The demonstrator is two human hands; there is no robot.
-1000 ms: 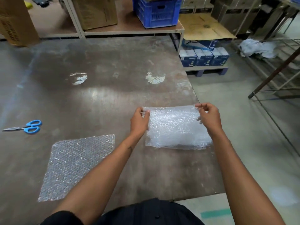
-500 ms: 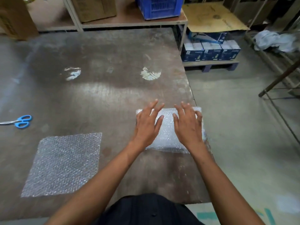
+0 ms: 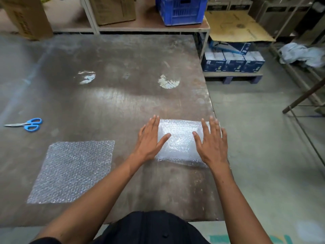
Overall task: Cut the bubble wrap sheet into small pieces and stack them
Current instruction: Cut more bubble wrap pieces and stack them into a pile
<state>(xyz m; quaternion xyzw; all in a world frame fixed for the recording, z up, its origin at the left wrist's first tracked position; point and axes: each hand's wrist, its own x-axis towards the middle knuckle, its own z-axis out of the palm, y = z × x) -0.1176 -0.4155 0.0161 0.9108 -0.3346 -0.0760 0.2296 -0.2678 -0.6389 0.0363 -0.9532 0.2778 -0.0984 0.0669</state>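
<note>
Both hands flat, fingers straight: left hand (image 3: 150,138) and right hand (image 3: 212,142) press the stack of bubble wrap pieces (image 3: 179,140) at the counter's (image 3: 105,103) right edge. One bubble wrap sheet (image 3: 72,171) lies uncut; scissors (image 3: 26,124) idle far left. Likely partway through.
</note>
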